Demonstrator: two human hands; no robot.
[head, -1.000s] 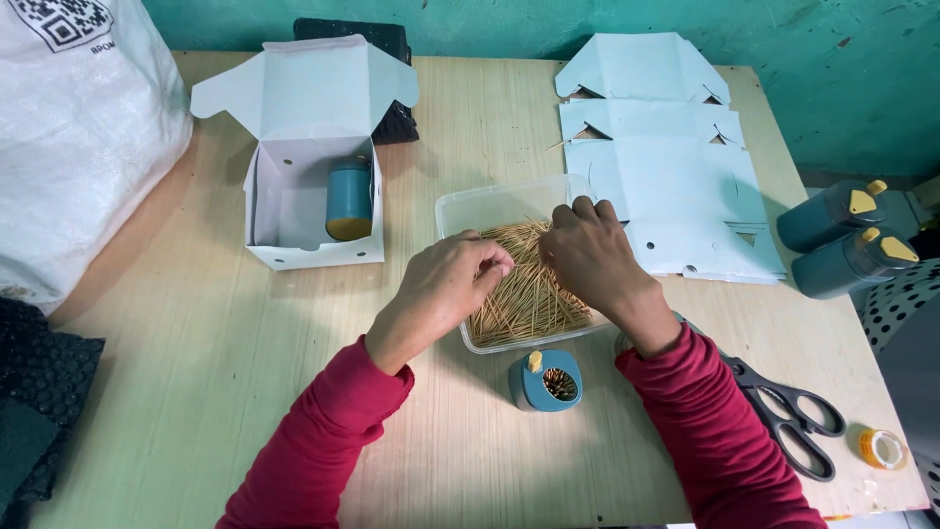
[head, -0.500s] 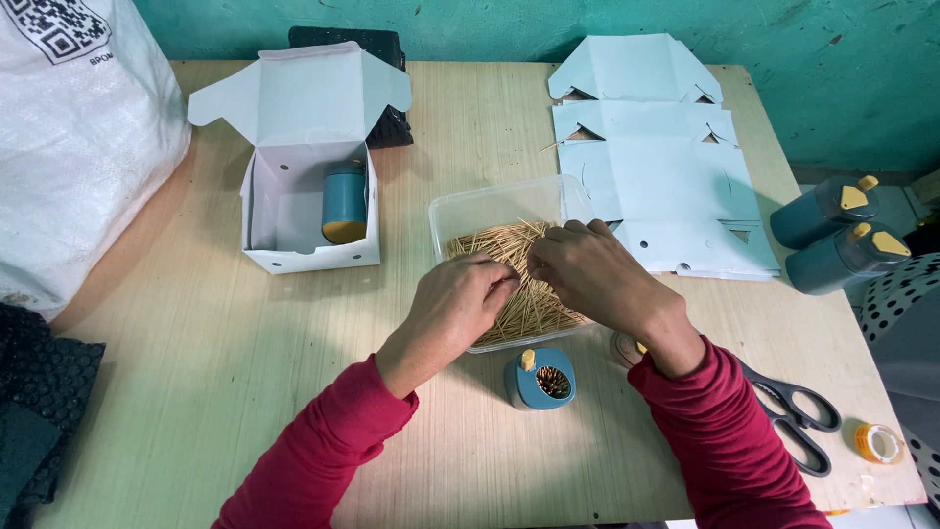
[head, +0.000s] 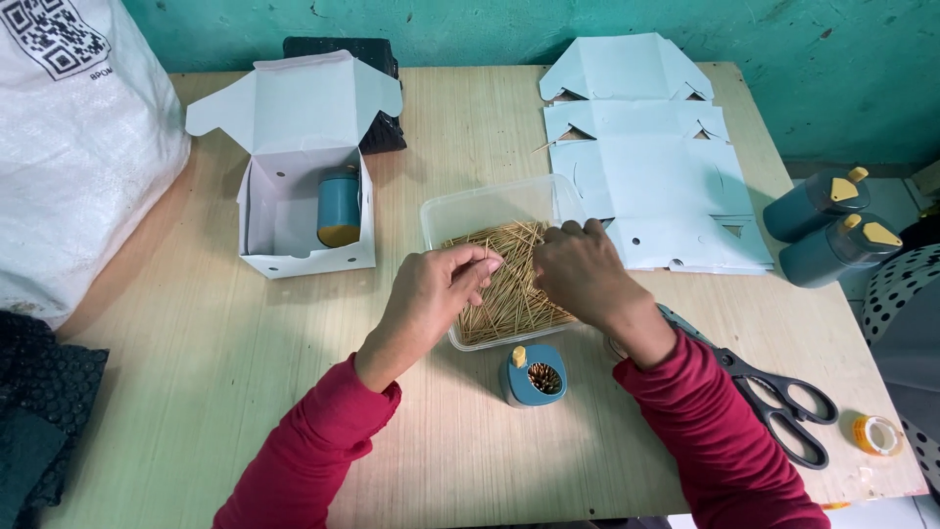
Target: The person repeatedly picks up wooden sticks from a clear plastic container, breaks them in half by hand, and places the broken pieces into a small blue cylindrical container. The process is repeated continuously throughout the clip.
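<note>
A clear plastic tub [head: 470, 209] full of wooden toothpicks [head: 511, 257] sits mid-table. My left hand [head: 436, 294] rests on the tub's left edge, fingers curled and pinching several toothpicks. My right hand [head: 578, 271] lies palm down on the pile, fingers closed over more toothpicks. Just in front of the tub stands a small teal toothpick holder [head: 534, 374] with a yellow cap tab, open at the top with toothpicks inside.
An open white carton [head: 294, 127] at the left holds a teal holder [head: 339, 208]. Flat white carton blanks [head: 646, 157] lie at the right. Two teal holders [head: 832, 227] lie off the right edge. Scissors [head: 774, 397], tape roll [head: 876, 434], white sack [head: 69, 147].
The view has shifted slightly. Both hands stayed in the tub, moving a little toward me while gathering toothpicks; my left hand has lifted toward the tub's left edge.
</note>
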